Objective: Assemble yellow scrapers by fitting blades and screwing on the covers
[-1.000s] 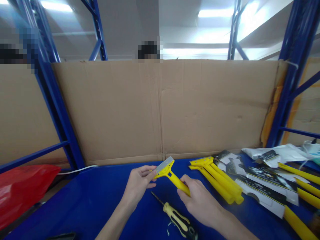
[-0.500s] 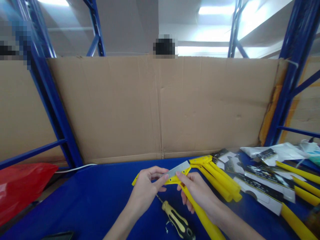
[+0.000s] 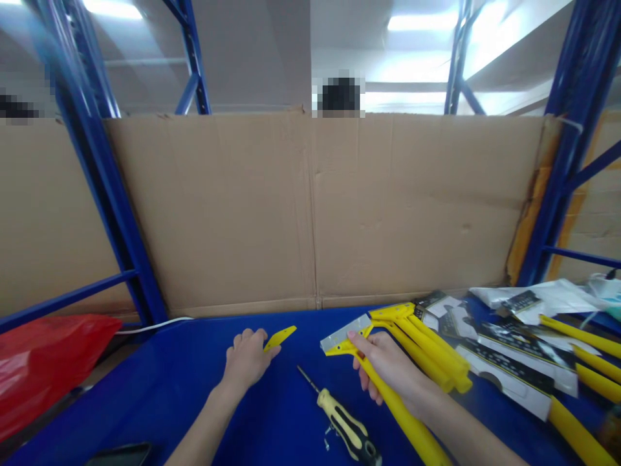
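My right hand (image 3: 383,362) is closed around a long-handled yellow scraper (image 3: 400,414), its thumb pressing the metal blade (image 3: 345,332) at the head. Between the fingers and thumb of my left hand (image 3: 248,362) is a flat yellow plate (image 3: 281,337) with small holes, held to the left and apart from the scraper. A screwdriver (image 3: 345,424) with a cream and black handle lies on the blue table between my forearms, its tip pointing away. Small metal screws (image 3: 328,437) lie beside its handle.
Several more yellow scrapers (image 3: 422,343) lie together right of my right hand. Black-and-white card sleeves (image 3: 504,375) spread at the right, some over yellow handles. A red bag (image 3: 48,369) sits far left, a dark object (image 3: 121,455) at the front edge. Cardboard (image 3: 315,213) closes off the back.
My left hand has moved left, away from the scraper head, carrying the yellow plate off it. The blade now lies uncovered. My right hand still holds the scraper in about the same place.
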A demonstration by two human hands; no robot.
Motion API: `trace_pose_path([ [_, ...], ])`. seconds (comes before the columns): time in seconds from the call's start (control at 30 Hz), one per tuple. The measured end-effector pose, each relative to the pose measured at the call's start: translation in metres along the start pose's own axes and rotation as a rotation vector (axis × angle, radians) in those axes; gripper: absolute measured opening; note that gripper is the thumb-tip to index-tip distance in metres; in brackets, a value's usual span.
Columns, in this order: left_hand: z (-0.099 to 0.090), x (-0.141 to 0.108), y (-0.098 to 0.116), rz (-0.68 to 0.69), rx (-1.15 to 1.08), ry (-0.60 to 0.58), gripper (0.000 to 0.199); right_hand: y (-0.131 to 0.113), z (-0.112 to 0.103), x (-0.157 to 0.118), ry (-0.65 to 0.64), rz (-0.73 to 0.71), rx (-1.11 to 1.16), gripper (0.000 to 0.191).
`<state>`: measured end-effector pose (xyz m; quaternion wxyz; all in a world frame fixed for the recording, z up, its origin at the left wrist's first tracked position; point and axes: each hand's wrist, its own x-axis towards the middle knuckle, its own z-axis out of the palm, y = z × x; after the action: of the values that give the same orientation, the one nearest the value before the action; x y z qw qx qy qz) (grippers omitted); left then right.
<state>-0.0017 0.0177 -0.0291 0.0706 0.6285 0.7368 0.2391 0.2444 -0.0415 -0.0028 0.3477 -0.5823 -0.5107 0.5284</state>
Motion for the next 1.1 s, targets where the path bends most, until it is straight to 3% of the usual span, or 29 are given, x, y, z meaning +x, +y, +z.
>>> trace_pose_path([
  [0.13,0.004,0.004,-0.006,0.028,-0.099,-0.067,0.009,0.001,0.001,-0.001,-0.009,-0.011,-0.024,0.049],
  [0.3,-0.004,-0.006,0.015,0.100,-0.294,-0.127,0.013,0.002,0.000,0.001,-0.031,0.027,-0.007,0.046],
  [0.43,-0.016,-0.020,0.039,0.018,-0.808,-0.126,0.028,0.002,-0.002,-0.001,-0.034,0.041,0.021,0.037],
  [0.63,-0.029,-0.031,0.055,-0.034,-1.234,-0.127,0.043,0.000,0.000,-0.010,-0.070,0.051,0.043,0.023],
  [0.83,-0.035,-0.034,0.062,0.161,-1.191,-0.041,0.039,-0.001,0.005,-0.014,-0.143,0.044,0.039,0.011],
  [0.9,-0.037,-0.038,0.067,0.202,-1.136,-0.064,0.038,-0.001,0.006,-0.016,-0.175,0.047,0.045,0.006],
  [1.1,-0.035,-0.053,0.086,0.190,-1.007,-0.181,0.028,0.000,0.006,-0.020,-0.264,0.024,0.124,0.014],
])
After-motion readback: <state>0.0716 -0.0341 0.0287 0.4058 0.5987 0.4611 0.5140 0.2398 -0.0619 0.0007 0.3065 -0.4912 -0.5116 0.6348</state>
